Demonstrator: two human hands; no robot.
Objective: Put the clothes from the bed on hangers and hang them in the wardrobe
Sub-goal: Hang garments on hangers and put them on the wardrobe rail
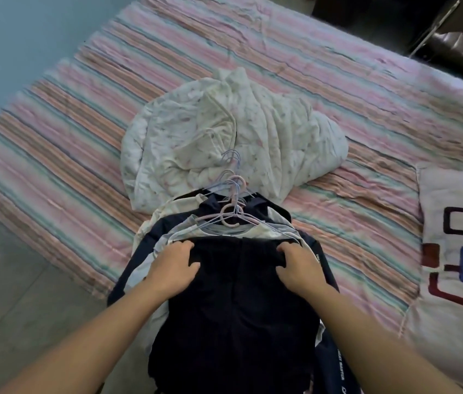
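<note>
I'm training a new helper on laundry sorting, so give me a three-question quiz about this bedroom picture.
1. True or false: both hands grip the dark garment on top of the pile.
2. What lies just beyond the garment's top edge? A) hangers B) shoes C) a book
3. Fill in: the crumpled white quilt lies on the ____ bedsheet.

Key: 1 true: left hand and right hand curl over its top edge. 2 A: the hangers. 3 striped.
</note>
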